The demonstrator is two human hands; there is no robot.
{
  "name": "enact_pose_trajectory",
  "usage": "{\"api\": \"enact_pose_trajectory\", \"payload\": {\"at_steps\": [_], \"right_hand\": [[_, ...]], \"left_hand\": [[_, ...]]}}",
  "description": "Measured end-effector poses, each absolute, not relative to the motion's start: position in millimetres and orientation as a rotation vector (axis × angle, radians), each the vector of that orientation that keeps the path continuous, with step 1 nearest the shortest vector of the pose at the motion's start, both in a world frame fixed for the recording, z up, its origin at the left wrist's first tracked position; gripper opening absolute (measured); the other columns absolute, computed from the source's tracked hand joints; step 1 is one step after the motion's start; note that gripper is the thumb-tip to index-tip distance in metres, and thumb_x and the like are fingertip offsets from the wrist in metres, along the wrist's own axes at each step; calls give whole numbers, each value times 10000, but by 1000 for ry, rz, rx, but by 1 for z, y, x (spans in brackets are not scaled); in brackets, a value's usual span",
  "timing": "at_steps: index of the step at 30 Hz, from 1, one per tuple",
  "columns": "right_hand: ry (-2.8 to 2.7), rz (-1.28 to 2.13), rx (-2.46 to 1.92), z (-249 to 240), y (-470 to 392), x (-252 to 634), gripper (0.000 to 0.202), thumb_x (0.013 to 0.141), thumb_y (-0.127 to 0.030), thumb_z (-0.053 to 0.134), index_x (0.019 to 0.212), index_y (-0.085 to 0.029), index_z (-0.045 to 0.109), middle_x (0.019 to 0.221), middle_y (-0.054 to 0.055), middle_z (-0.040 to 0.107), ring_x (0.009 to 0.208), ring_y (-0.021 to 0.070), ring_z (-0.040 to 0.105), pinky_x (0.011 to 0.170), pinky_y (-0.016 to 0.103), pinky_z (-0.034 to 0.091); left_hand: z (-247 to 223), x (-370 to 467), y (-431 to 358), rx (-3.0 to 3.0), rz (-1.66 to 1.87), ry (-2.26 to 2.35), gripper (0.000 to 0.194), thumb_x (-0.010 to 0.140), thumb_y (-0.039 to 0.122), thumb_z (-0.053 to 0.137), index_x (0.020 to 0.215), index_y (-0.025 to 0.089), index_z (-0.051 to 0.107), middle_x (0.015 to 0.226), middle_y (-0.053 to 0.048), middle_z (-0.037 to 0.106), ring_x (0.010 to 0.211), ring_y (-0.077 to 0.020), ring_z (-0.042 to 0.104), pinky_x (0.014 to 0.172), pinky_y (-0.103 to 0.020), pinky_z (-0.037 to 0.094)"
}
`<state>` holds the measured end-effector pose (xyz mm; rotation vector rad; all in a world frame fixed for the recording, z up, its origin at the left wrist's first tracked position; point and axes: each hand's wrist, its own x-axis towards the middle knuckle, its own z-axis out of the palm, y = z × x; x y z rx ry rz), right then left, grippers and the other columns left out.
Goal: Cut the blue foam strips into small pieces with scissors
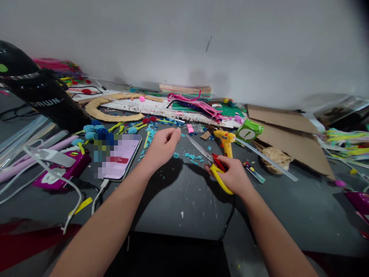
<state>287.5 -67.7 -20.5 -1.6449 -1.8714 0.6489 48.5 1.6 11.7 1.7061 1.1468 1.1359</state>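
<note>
while right hand [230, 175] clasps scissors [206, 154] | left hand [164, 146] pinched, any hold unclear | bottle [54, 109]: contents hidden

Grey surface [190, 211]: black bottle [49, 98] lettered DAWN, at left; purple case [76, 167], white adapter [57, 156] on top; phone [127, 156], screen lit, cable [104, 185] plugged into lower edge; tan C-shaped piece [94, 109], toward the wall [144, 46]; pink pipe cleaners [198, 104], just before stacked sheets [187, 90]; green box [250, 130], tilted, right of centre; brown cardboard [300, 148] beside it, layered; loose yellow and white strips [350, 136], far right.
</note>
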Motion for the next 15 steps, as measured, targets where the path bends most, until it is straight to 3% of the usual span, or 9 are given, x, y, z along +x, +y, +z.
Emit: {"api": "enact_pose_trajectory", "payload": {"at_steps": [15], "right_hand": [[-1890,613,-1646,-23,-68,287,285,738,-370,673,634,-187,480,584,-44,407,581,108,336,516,234,273]], "left_hand": [[11,49,1,1732,1116,1164,441,949,408,444,574,186,378,532,31,345,506,-102,317,502,-289,214]]}}
